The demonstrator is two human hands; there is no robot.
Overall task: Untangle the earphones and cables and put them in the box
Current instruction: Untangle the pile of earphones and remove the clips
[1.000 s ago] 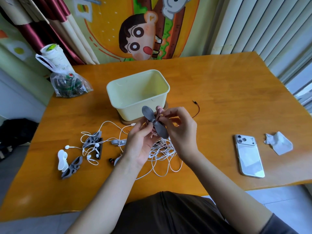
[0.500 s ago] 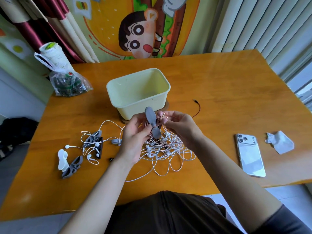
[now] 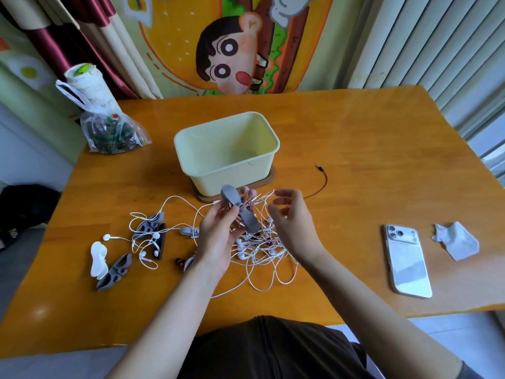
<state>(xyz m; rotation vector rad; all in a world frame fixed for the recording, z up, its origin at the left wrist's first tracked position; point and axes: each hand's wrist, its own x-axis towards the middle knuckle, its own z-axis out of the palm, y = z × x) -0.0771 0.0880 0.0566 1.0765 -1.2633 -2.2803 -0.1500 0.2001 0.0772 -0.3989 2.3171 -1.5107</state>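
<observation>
Box [image 3: 232,175] behind earphones [image 3: 244,207], phone [image 3: 407,262] right, bag [image 3: 110,132] left

**Soft daylight, bowed edges**

The table [image 3: 355,149] is lit brightly by daylight from the blinds [image 3: 423,36] at right, with pale glare across its far side. Shadows are kept soft. Straight edges are bowed by the wide lens; the right hand [image 3: 289,217] is slightly smeared by motion.

On the wooden table [image 3: 355,138] lie tangled earphones [image 3: 259,251], grey clips [image 3: 149,228], a phone [image 3: 407,259], tissue [image 3: 456,240] and bag [image 3: 109,132].
</observation>
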